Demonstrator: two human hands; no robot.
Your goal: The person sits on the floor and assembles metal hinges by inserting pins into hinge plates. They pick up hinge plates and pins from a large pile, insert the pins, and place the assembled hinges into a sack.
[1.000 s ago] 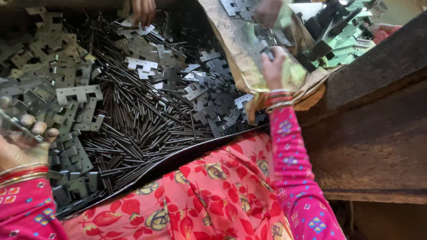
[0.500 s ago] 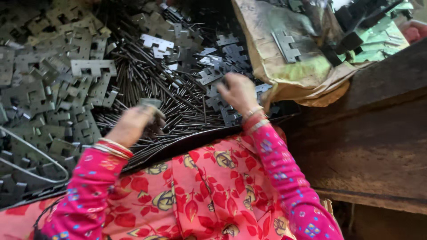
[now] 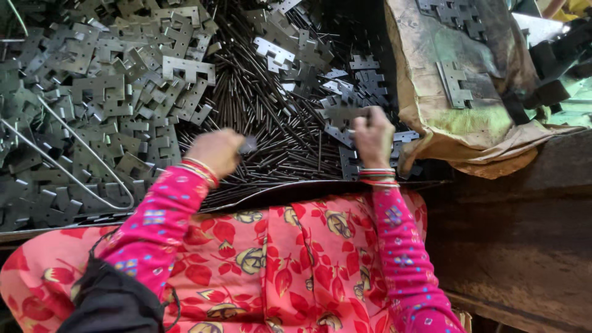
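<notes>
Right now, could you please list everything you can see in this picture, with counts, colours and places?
flat grey notched metal hinge plates: too many to count, grey, heaped left and top centre
thin dark metal pins: too many to count, dark, piled centre
bent grey wire: one, lying across left heap
stained tan sack: one, upper right, a few plates on it
dark wooden surface: one, brown, right
left hand: closed on a small grey piece, over the pins
right hand: closed, on plates at the pile's right edge

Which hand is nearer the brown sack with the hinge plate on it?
Right. The right hand sits just left of the brown sack; the left hand is farther left, over the metal pins.
</notes>
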